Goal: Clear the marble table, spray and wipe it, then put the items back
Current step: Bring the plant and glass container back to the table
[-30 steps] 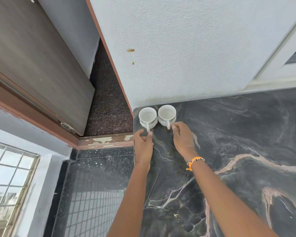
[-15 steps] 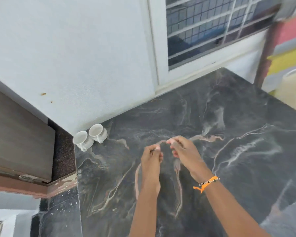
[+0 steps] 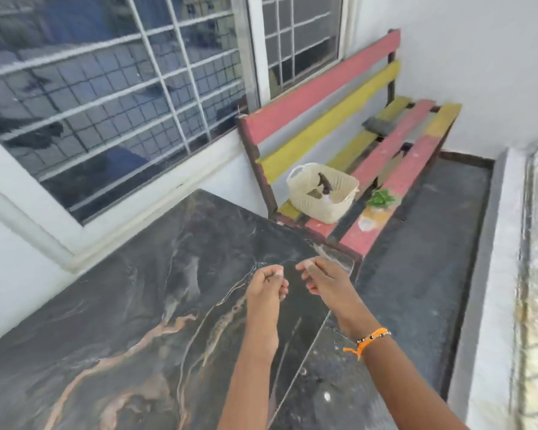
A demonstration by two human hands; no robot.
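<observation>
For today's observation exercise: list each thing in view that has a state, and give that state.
left hand: empty, fingers curled
right hand: empty, fingers curled
marble table: bare where visible
basket: upright on bench, holding items
bench: carrying basket, small plant, dark object

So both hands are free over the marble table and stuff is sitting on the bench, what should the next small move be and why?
Probably reach the right hand toward the white basket on the bench. Both hands, left included, hang empty with loosely curled fingers, the visible part of the marble table is bare, and the basket is the nearest item off it.
</observation>
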